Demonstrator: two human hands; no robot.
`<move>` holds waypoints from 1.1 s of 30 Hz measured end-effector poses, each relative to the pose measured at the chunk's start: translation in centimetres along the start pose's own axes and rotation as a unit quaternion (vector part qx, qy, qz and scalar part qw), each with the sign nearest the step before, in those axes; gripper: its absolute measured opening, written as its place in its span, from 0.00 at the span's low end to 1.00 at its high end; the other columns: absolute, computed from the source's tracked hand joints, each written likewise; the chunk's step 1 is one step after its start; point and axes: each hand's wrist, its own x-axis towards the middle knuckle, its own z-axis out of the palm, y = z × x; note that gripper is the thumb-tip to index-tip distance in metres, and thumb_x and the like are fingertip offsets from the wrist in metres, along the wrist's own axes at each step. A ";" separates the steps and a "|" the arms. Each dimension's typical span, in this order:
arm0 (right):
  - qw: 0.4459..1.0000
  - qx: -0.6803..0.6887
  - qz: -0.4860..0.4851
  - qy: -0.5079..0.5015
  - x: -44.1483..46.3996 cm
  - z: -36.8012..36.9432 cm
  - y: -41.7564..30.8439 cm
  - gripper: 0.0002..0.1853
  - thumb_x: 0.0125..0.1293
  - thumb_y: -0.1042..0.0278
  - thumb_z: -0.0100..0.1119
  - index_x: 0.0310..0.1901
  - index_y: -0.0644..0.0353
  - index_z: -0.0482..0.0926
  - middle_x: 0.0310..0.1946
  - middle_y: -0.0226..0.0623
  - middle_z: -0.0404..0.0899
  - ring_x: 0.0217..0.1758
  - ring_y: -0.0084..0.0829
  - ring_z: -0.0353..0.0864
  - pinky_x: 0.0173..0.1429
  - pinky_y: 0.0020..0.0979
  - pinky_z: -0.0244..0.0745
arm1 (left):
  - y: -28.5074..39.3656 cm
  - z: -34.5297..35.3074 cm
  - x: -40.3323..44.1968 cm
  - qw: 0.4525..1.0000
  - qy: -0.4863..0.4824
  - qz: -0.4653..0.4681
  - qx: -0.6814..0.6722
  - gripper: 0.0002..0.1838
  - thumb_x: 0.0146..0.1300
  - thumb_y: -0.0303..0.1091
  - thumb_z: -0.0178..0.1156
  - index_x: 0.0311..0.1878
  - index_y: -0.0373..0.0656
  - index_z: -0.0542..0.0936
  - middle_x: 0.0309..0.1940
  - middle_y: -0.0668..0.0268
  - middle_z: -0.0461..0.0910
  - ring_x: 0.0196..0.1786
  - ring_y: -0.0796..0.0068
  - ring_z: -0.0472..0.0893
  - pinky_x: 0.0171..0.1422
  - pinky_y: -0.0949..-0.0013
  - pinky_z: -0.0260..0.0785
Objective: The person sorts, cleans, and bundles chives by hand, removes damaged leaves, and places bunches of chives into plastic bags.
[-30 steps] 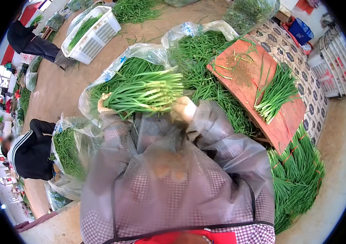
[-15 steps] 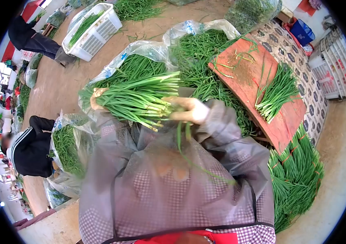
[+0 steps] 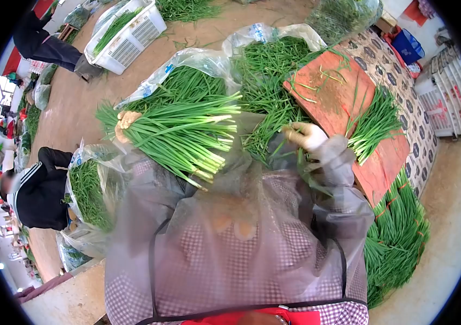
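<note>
Perhaps chives [image 3: 182, 130], green, pale-ended, loosely fanned

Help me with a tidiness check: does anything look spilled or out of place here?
Yes, the red board looks messy: loose stalks and brown crumbs are scattered over its far end, while the bunch lying nearer is gathered together. A few green scraps also litter the floor near the white crate.
</note>
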 end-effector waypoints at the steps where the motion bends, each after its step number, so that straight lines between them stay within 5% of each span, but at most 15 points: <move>1: 0.949 -0.302 -0.026 0.088 0.1 0.5 0.7 0.20 0.64 0.56 0.57 0.53 0.60 0.77 0.41 0.47 0.81 0.44 0.41 0.81 0.46 0.35 0.77 | -0.1 0.0 0.1 1.000 -0.007 -0.001 -0.009 0.10 0.58 0.25 0.54 0.44 0.39 0.70 0.26 0.72 0.70 0.32 0.80 0.71 0.49 0.73 0.65; 2: 0.921 -0.381 0.072 0.047 1.0 1.3 1.2 0.27 0.62 0.54 0.57 0.61 0.57 0.72 0.55 0.48 0.76 0.59 0.45 0.75 0.59 0.36 0.71 | -0.3 0.0 0.2 1.000 -0.007 -0.001 -0.009 0.10 0.58 0.25 0.54 0.44 0.39 0.70 0.26 0.72 0.70 0.32 0.80 0.71 0.49 0.73 0.65; 3: 0.921 -0.380 0.072 0.046 1.4 1.9 0.5 0.27 0.62 0.54 0.57 0.61 0.57 0.72 0.55 0.48 0.76 0.59 0.45 0.75 0.59 0.36 0.71 | -0.5 0.2 0.1 1.000 -0.006 -0.002 -0.007 0.10 0.58 0.25 0.54 0.43 0.39 0.69 0.26 0.72 0.70 0.32 0.80 0.71 0.49 0.73 0.65; 5: 0.969 -0.194 -0.141 0.054 2.2 3.5 -1.5 0.25 0.63 0.55 0.57 0.59 0.57 0.75 0.51 0.46 0.80 0.53 0.42 0.80 0.56 0.36 0.74 | -0.9 0.9 -0.2 1.000 -0.002 -0.001 -0.001 0.10 0.58 0.25 0.54 0.43 0.39 0.69 0.26 0.73 0.70 0.31 0.80 0.71 0.50 0.74 0.65; 7: 0.989 0.027 -0.123 -0.080 2.5 5.7 -5.2 0.20 0.63 0.55 0.56 0.52 0.56 0.81 0.45 0.42 0.83 0.47 0.42 0.83 0.53 0.36 0.76 | -1.5 1.7 -0.4 0.999 0.029 0.022 -0.005 0.09 0.58 0.24 0.55 0.42 0.40 0.69 0.26 0.73 0.70 0.31 0.80 0.70 0.50 0.74 0.64; 9: 0.982 0.060 -0.174 -0.034 3.6 9.3 -6.0 0.18 0.62 0.54 0.58 0.47 0.56 0.83 0.39 0.42 0.84 0.40 0.42 0.84 0.49 0.35 0.77 | -1.3 1.2 -0.4 1.000 0.023 0.020 0.005 0.09 0.58 0.24 0.54 0.42 0.40 0.69 0.26 0.73 0.70 0.31 0.80 0.70 0.50 0.74 0.65; 16: 0.993 0.012 -0.114 0.023 6.5 12.1 -8.3 0.17 0.57 0.55 0.64 0.44 0.56 0.83 0.34 0.44 0.84 0.39 0.40 0.83 0.48 0.34 0.75 | -1.8 1.7 -0.4 0.999 0.037 0.036 0.013 0.09 0.58 0.24 0.54 0.43 0.40 0.69 0.25 0.73 0.70 0.32 0.80 0.71 0.50 0.74 0.66; 19: 0.952 0.289 0.026 -0.102 6.4 11.3 -8.4 0.12 0.58 0.62 0.67 0.37 0.63 0.83 0.18 0.32 0.77 0.17 0.20 0.70 0.22 0.25 0.62 | -2.4 2.2 -0.5 0.998 0.046 0.032 -0.003 0.09 0.58 0.24 0.53 0.42 0.39 0.69 0.25 0.72 0.70 0.32 0.80 0.71 0.50 0.74 0.66; 20: 0.940 0.327 0.008 -0.097 6.2 11.4 -8.0 0.10 0.59 0.64 0.66 0.33 0.63 0.82 0.15 0.26 0.71 0.13 0.14 0.62 0.17 0.21 0.51 | -1.8 1.3 -0.3 0.999 0.029 0.020 -0.003 0.08 0.58 0.24 0.52 0.42 0.39 0.70 0.25 0.72 0.70 0.32 0.79 0.71 0.50 0.73 0.66; 26: 0.910 0.399 -0.008 -0.114 4.1 7.9 -6.3 0.07 0.59 0.69 0.62 0.31 0.64 0.80 0.13 0.25 0.67 0.11 0.15 0.58 0.16 0.21 0.48 | -2.2 0.5 -0.2 0.997 0.070 0.006 -0.019 0.10 0.54 0.22 0.53 0.40 0.40 0.70 0.24 0.72 0.70 0.31 0.78 0.71 0.48 0.72 0.66; 29: 0.907 0.421 -0.007 -0.016 2.5 3.6 -3.2 0.06 0.60 0.69 0.60 0.32 0.64 0.79 0.13 0.23 0.65 0.13 0.14 0.57 0.16 0.20 0.47 | -0.9 0.0 -0.3 0.995 0.096 0.031 -0.007 0.11 0.51 0.22 0.56 0.40 0.41 0.70 0.22 0.73 0.70 0.29 0.79 0.71 0.48 0.72 0.66; 30: 0.923 0.384 -0.004 0.014 2.8 2.7 -0.9 0.07 0.62 0.68 0.59 0.32 0.63 0.79 0.14 0.23 0.67 0.14 0.12 0.58 0.17 0.18 0.49 | -0.2 -0.3 -0.5 0.993 0.113 0.045 -0.001 0.12 0.50 0.22 0.56 0.39 0.41 0.71 0.22 0.74 0.70 0.29 0.79 0.71 0.47 0.72 0.66; 31: 0.981 0.182 0.066 -0.007 2.5 0.9 0.0 0.11 0.61 0.63 0.60 0.38 0.62 0.81 0.21 0.33 0.76 0.20 0.26 0.73 0.24 0.26 0.67 | 0.6 -0.7 -0.7 0.990 0.130 0.058 0.005 0.12 0.48 0.22 0.57 0.39 0.41 0.71 0.21 0.74 0.70 0.28 0.79 0.71 0.47 0.72 0.66; 32: 0.994 -0.096 0.028 0.049 2.0 0.8 0.7 0.14 0.59 0.60 0.61 0.42 0.60 0.81 0.28 0.39 0.79 0.29 0.34 0.78 0.33 0.32 0.72 | 1.4 -1.3 -0.7 0.988 0.143 0.056 0.003 0.13 0.46 0.22 0.57 0.38 0.40 0.72 0.20 0.74 0.71 0.27 0.79 0.71 0.46 0.71 0.66; 33: 0.925 -0.366 -0.013 0.100 1.6 0.9 1.2 0.18 0.57 0.58 0.62 0.47 0.58 0.81 0.35 0.44 0.82 0.39 0.41 0.82 0.43 0.38 0.77 | 1.8 -1.8 -0.9 0.988 0.144 0.056 0.002 0.13 0.46 0.22 0.57 0.38 0.40 0.72 0.20 0.74 0.71 0.27 0.79 0.71 0.46 0.71 0.66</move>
